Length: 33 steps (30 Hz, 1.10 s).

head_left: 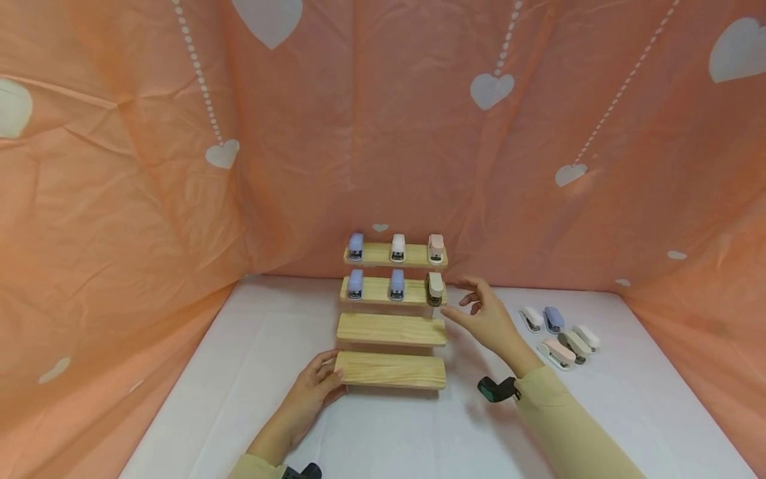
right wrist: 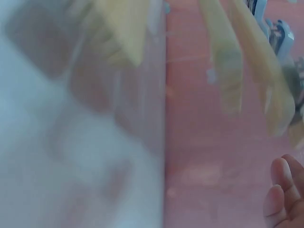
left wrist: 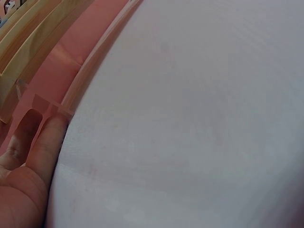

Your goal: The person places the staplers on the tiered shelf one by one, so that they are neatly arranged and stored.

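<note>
A tiered wooden display stand (head_left: 391, 370) with clear supports stands in the middle of the table. My left hand (head_left: 311, 386) grips the left end of its lowest board, and the left wrist view shows its fingers (left wrist: 47, 147) against a clear support. Beside the right end of the second board from the top is my right hand (head_left: 485, 316), thumb and fingers apart, holding nothing. Closest to it sits a cream mini stapler (head_left: 435, 286) with a dark base. Left of that on the same board are two purple staplers (head_left: 356, 284). The top board carries purple, white (head_left: 397, 247) and pink staplers (head_left: 436, 248).
Several more mini staplers lie on the table at the right, among them a purple one (head_left: 553, 319), a white one (head_left: 530, 319) and a pink one (head_left: 558, 352). The two lower boards (head_left: 391, 329) hold no staplers. An orange curtain (head_left: 383, 133) hangs behind.
</note>
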Each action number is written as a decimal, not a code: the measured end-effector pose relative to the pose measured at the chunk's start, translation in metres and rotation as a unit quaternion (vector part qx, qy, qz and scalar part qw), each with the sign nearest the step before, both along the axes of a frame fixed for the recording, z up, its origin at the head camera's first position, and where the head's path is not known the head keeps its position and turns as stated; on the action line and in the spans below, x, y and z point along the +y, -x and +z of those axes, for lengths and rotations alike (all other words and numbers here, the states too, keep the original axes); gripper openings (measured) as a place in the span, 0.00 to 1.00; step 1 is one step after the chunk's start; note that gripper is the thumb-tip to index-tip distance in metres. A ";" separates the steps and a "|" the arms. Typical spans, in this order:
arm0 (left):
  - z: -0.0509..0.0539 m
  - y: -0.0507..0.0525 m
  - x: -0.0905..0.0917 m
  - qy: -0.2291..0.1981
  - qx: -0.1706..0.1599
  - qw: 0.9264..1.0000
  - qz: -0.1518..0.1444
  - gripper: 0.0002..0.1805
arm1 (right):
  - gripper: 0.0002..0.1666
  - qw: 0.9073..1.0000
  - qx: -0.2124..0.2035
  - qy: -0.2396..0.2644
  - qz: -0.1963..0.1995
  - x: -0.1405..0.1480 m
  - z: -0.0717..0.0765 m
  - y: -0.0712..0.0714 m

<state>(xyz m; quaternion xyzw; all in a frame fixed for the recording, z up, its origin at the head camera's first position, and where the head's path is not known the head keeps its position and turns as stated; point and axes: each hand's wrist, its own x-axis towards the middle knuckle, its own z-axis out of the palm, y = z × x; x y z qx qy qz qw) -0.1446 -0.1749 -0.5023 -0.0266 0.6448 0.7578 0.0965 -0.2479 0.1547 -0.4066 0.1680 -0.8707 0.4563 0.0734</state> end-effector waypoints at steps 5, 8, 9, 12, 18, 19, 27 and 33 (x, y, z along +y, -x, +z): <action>0.000 0.001 0.001 -0.003 0.003 1.000 0.004 0.31 | 0.42 1.000 0.009 -0.016 -0.020 0.026 -0.010 -0.008; 0.002 0.001 0.001 -0.002 0.002 1.000 0.006 0.30 | 0.41 0.999 0.009 -0.027 -0.035 0.043 -0.017 -0.012; 0.002 0.001 0.001 -0.002 0.000 1.000 0.007 0.30 | 0.41 0.999 0.008 -0.030 -0.040 0.049 -0.020 -0.014; 0.002 0.001 0.001 -0.002 -0.002 1.000 0.004 0.31 | 0.41 0.998 0.005 -0.043 -0.053 0.066 -0.030 -0.019; 0.000 0.000 -0.001 0.001 -0.002 1.000 -0.007 0.32 | 0.40 0.994 0.009 -0.068 -0.083 0.098 -0.041 -0.033; 0.000 0.000 -0.001 0.001 -0.003 1.000 -0.008 0.32 | 0.40 0.994 0.009 -0.066 -0.087 0.102 -0.043 -0.035; 0.002 0.001 0.000 0.002 -0.003 1.000 0.006 0.30 | 0.42 0.992 -0.012 -0.057 -0.114 0.129 -0.047 -0.042; 0.003 0.000 0.001 0.002 -0.005 1.000 0.001 0.30 | 0.45 0.988 -0.050 -0.040 -0.138 0.144 -0.050 -0.045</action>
